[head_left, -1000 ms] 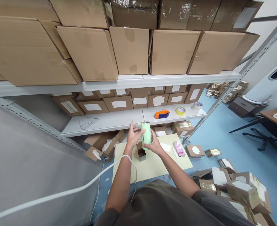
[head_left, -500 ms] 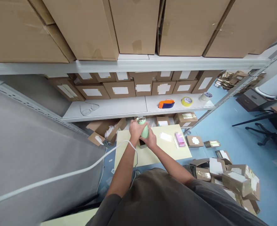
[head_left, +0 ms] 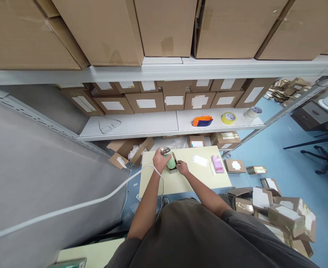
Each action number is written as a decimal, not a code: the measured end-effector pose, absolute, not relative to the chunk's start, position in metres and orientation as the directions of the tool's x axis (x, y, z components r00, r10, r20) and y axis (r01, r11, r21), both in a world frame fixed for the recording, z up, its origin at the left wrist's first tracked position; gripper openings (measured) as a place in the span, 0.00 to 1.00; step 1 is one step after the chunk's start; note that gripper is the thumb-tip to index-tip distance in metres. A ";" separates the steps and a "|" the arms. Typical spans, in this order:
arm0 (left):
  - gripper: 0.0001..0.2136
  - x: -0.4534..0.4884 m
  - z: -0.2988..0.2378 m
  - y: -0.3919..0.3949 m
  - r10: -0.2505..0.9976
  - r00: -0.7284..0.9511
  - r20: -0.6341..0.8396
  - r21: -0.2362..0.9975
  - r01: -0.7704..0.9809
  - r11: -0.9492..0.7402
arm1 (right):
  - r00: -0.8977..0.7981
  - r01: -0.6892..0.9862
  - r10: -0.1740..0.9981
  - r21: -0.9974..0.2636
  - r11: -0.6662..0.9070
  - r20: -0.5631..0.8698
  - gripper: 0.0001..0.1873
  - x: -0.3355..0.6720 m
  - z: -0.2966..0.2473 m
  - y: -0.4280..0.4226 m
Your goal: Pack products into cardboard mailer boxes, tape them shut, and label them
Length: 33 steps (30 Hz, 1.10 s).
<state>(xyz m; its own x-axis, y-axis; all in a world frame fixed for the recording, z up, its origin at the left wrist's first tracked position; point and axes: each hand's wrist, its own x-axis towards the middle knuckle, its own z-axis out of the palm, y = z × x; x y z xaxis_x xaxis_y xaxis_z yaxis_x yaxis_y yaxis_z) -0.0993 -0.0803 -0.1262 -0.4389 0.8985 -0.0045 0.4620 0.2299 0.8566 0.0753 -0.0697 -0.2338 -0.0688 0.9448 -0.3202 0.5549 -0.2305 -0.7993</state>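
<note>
My left hand (head_left: 159, 162) is wrapped round a pale green bottle (head_left: 169, 160) with a metal top, its lower end inside a small open cardboard box (head_left: 174, 169) on a low pale yellow table (head_left: 180, 182). My right hand (head_left: 182, 167) rests at the right side of that box, fingers curled on its edge. A white label (head_left: 200, 160) and a pink packet (head_left: 217, 164) lie on the table to the right.
A grey shelf (head_left: 152, 126) behind the table carries glasses (head_left: 108, 125), an orange tape dispenser (head_left: 202, 121), tape rolls (head_left: 228, 118) and rows of labelled boxes. Large cartons sit above. Open boxes lie on the blue floor (head_left: 286, 167) at right. A white cable (head_left: 82, 204) crosses left.
The green bottle has come down from in front of me into the small box. My left hand took hold of it, and my right hand moved off it to the box's edge.
</note>
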 end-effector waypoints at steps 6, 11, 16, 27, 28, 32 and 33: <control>0.39 -0.088 -0.166 -0.096 0.911 -0.406 -0.068 0.899 0.372 0.233 | -0.061 0.525 0.952 -0.821 -0.224 -0.298 0.25 0.071 -0.252 -0.068; 0.33 -0.072 -0.194 -0.103 0.940 -0.328 -0.098 0.817 0.512 0.264 | 0.024 0.503 0.953 -0.820 -0.273 -0.303 0.26 0.070 -0.267 -0.069; 0.34 -0.068 -0.222 -0.108 0.957 -0.254 -0.141 0.661 0.696 0.282 | 0.117 0.460 0.953 -0.835 -0.301 -0.280 0.26 0.072 -0.276 -0.070; 0.27 -0.085 -0.262 -0.117 0.975 -0.210 -0.069 0.763 0.619 0.187 | 0.115 0.434 0.962 -0.858 -0.273 -0.248 0.24 0.077 -0.290 -0.079; 0.27 -0.088 -0.266 -0.116 0.954 -0.284 -0.097 0.809 0.537 0.242 | 0.111 0.436 0.962 -0.857 -0.273 -0.249 0.23 0.077 -0.292 -0.079; 0.22 -0.103 -0.281 -0.108 0.889 -0.350 -0.294 0.877 0.272 0.397 | 0.096 0.385 0.952 -0.871 -0.304 -0.290 0.16 0.074 -0.299 -0.083; 0.21 -0.105 -0.285 -0.105 0.900 -0.305 -0.310 0.883 0.258 0.392 | 0.099 0.361 0.948 -0.877 -0.318 -0.303 0.14 0.073 -0.301 -0.085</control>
<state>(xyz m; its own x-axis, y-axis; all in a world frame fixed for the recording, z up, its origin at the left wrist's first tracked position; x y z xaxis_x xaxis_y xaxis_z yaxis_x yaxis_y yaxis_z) -0.1045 -0.1054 -0.2847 -0.3053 0.9002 -0.3104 0.2580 0.3920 0.8831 0.0725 -0.0848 -0.3011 0.0990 0.9479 -0.3028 0.3606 -0.3178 -0.8769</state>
